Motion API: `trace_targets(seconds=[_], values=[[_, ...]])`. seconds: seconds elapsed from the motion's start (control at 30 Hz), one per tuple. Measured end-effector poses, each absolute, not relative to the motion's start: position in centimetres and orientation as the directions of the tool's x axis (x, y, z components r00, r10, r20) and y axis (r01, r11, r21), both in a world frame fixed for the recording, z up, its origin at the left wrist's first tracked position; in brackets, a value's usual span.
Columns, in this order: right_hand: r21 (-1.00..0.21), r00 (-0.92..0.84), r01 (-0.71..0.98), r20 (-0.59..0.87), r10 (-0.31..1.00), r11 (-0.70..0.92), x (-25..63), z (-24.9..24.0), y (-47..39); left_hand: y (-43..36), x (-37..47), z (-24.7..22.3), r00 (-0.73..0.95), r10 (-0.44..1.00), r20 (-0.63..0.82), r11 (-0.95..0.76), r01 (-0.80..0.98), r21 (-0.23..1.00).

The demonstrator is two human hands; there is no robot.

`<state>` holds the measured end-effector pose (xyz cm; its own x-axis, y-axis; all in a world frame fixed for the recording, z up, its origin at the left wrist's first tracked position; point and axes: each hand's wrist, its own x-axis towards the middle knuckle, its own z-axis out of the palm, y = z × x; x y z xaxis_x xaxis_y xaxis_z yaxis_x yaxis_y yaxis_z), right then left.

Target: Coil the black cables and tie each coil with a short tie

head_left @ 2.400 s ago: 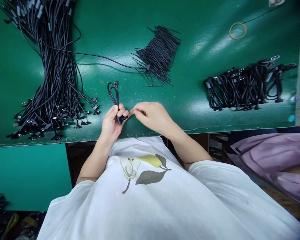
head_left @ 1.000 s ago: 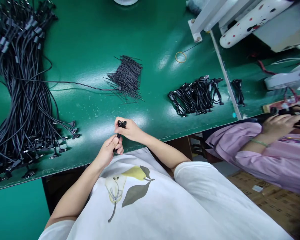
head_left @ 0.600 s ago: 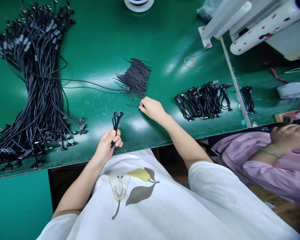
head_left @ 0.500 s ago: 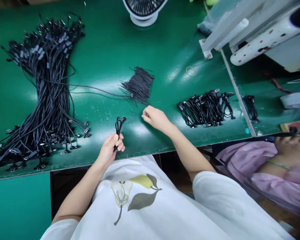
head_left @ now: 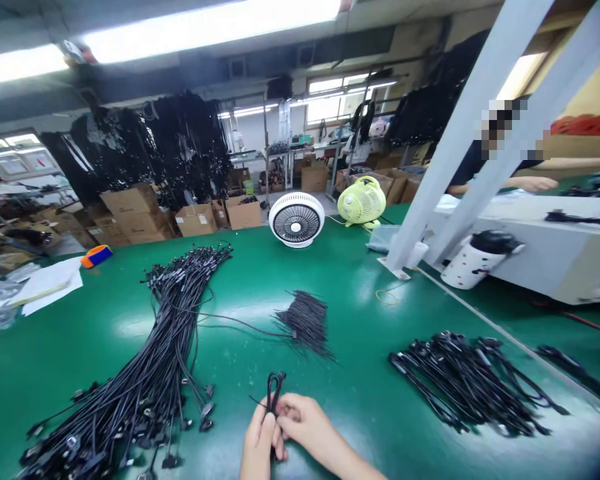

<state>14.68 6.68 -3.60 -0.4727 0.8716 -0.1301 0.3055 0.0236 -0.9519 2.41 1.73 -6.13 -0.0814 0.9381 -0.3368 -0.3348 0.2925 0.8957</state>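
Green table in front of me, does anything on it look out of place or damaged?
One loose cable strays right from the big cable bundle, its connector reaching the pile of thin black ties, while most others lie gathered. I see nothing spilled or broken on the table.

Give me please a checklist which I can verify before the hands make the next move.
1. Left hand grips the folded cable: ok.
2. Right hand is close beside it: ok.
3. Thin strip is closed around the folded cable: cannot tell, fingers hide that part.
4. Pile of thin strips seems within reach, ahead of the hands: ok.
5. Long cable bundle keeps away from the pile: not ok, one cable's connector lies at the pile.
6. Folded cables on the right lie apart from the pile: ok.
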Motion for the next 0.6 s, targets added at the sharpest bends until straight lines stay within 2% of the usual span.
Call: trace_targets(seconds=[0.07, 0.1, 0.17, 0.23, 0.27, 0.3, 0.37, 0.47, 0.6], values=[[-0.849, -0.452, 0.449, 0.053, 0.89, 0.279, 14.5, -3.8, 6.2, 1.6, 2.1, -5.5, -0.137, 0.949, -0.285, 0.254, -0.209, 0.944], [-0.728, -0.462, 0.52, 0.201, 0.864, 0.447, 14.4, -3.7, 6.0, 1.5, 1.9, -5.1, -0.15, 0.955, -0.257, 0.241, -0.121, 0.963], [-0.349, -0.568, 0.577, 0.478, 0.67, 0.739, 14.5, -3.5, 5.8, 1.5, 1.1, -4.2, -0.149, 0.966, -0.21, 0.222, 0.073, 0.972], [0.003, -0.73, 0.485, 0.552, 0.403, 0.874, 14.8, -3.1, 6.0, 1.4, 0.3, -3.6, -0.098, 0.973, -0.21, 0.227, 0.223, 0.948], [0.107, -0.794, 0.409, 0.531, 0.296, 0.906, 15.0, -2.9, 6.1, 1.4, 0.0, -3.4, -0.052, 0.968, -0.245, 0.25, 0.259, 0.933], [0.165, -0.838, 0.334, 0.502, 0.212, 0.928, 15.1, -2.7, 6.3, 1.3, -0.3, -3.4, 0.005, 0.955, -0.296, 0.284, 0.267, 0.921], [0.207, -0.873, 0.237, 0.475, 0.114, 0.949, 15.4, -2.5, 6.5, 1.3, -0.6, -3.5, 0.111, 0.912, -0.394, 0.363, 0.226, 0.904], [0.242, -0.866, 0.216, 0.495, 0.071, 0.946, 15.7, -2.2, 6.8, 1.4, -0.9, -3.8, 0.193, 0.857, -0.477, 0.477, 0.05, 0.877], [0.278, -0.853, 0.175, 0.521, 0.005, 0.945, 15.7, -1.7, 7.5, 1.6, -1.4, -3.9, 0.265, 0.805, -0.53, 0.586, -0.22, 0.78]])
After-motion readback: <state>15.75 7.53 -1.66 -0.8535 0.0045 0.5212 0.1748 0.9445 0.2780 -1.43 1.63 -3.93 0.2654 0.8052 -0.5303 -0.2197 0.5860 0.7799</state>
